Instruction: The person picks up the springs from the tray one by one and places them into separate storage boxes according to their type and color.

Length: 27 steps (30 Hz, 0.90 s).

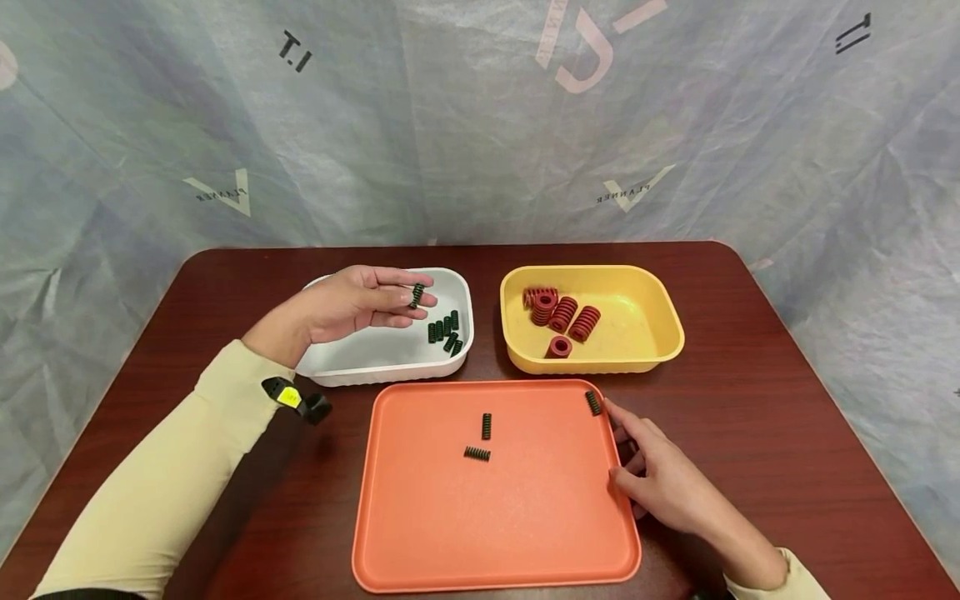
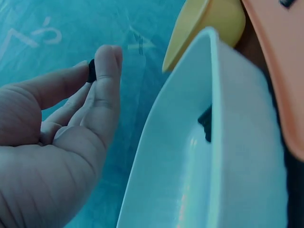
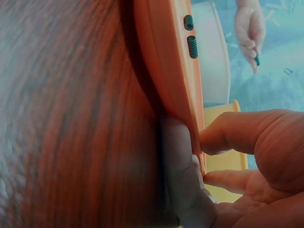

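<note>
My left hand [image 1: 363, 302] pinches a small dark green spring [image 1: 417, 295] between thumb and fingers, above the white bin [image 1: 367, 372]. In the left wrist view that spring [image 2: 92, 71] shows only as a dark end. Several like springs [image 1: 442, 330] lie at the bin's right side. At the right edge of the orange tray [image 1: 495, 533], my right hand [image 1: 660, 471] grips the rim, thumb above and fingers partly hidden beneath. Two green springs [image 1: 477, 454] lie near the tray's middle, and another green spring [image 1: 593, 402] is in its upper right corner.
Behind the tray on the right stands a yellow bin [image 1: 637, 333] with several thick red springs [image 1: 562, 314] in its left half. All three containers sit on a dark red wooden table [image 1: 750, 400]. A grey printed sheet [image 1: 480, 125] hangs behind the table.
</note>
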Tool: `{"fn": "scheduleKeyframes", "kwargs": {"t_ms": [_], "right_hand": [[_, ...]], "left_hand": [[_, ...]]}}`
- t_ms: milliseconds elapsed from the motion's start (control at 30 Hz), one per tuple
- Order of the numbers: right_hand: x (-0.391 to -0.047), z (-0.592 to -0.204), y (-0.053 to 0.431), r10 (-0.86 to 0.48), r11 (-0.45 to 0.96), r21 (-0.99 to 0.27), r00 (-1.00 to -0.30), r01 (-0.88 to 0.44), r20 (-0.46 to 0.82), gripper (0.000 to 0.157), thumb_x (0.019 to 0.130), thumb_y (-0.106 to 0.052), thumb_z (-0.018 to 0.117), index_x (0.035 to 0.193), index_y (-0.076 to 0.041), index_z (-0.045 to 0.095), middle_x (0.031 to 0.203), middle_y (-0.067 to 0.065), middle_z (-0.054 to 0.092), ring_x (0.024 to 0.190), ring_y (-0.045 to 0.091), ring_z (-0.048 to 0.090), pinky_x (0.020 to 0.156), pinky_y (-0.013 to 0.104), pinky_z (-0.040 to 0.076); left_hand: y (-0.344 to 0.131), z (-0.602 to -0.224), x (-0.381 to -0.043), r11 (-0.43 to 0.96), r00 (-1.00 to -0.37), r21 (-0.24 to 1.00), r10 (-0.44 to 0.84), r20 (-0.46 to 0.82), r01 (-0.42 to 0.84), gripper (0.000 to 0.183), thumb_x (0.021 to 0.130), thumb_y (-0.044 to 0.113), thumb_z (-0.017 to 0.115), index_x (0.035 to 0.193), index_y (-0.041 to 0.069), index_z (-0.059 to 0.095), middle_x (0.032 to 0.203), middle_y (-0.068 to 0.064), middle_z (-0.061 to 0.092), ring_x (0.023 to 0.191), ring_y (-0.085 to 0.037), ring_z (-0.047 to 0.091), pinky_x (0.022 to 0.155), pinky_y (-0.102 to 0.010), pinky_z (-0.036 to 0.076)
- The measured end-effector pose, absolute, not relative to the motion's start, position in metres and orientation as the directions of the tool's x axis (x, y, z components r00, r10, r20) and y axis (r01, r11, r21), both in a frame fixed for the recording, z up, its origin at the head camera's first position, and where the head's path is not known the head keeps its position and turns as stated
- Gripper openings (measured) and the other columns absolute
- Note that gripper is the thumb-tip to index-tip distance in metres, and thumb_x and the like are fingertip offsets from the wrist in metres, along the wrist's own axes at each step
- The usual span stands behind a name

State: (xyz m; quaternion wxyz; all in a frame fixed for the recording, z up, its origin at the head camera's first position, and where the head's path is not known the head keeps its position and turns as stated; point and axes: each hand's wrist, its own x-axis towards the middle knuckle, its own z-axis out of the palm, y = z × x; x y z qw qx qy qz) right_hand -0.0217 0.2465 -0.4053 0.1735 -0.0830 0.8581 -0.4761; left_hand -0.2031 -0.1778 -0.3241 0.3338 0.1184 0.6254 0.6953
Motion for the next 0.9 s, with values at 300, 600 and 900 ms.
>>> {"fn": "scheduleKeyframes", "kwargs": {"t_ms": [300,600,900], "right_hand": [[-0.022,-0.404,0.245,-0.301,0.533,-0.845,-0.927,0.031,-0.224,0.085,0.090,0.010,0.065,0.163,-0.011,0.027,0.121,0.023,0.044,0.072,0.019,0.068,0.043,0.036,0.059],[-0.023,-0.405,0.246,-0.309,0.542,-0.840,-0.924,0.024,-0.226,0.084,0.091,0.009,0.065,0.163,-0.010,0.026,0.119,0.023,0.044,0.073,0.019,0.068,0.043,0.036,0.059],[-0.023,-0.404,0.245,-0.307,0.543,-0.839,-0.923,0.029,-0.231,0.084,0.091,0.009,0.065,0.164,-0.011,0.026,0.119,0.023,0.044,0.073,0.019,0.069,0.043,0.036,0.059]], "left_hand": [[-0.194,-0.320,-0.228,0.060,-0.746,0.945,0.599,-0.292,-0.322,0.048,0.105,-0.002,0.055,0.151,-0.004,0.046,0.131,-0.017,0.067,0.118,-0.030,0.067,0.106,-0.043,0.052],[-0.202,-0.322,-0.252,0.188,-0.675,0.894,0.597,-0.434,-0.408,0.052,0.104,-0.005,0.054,0.154,-0.002,0.043,0.135,-0.018,0.064,0.123,-0.031,0.064,0.105,-0.041,0.053],[-0.206,-0.331,-0.265,0.307,-0.627,0.840,0.562,-0.540,-0.448,0.049,0.103,-0.005,0.056,0.152,-0.001,0.048,0.134,-0.015,0.066,0.129,-0.035,0.059,0.114,-0.049,0.042]]}}
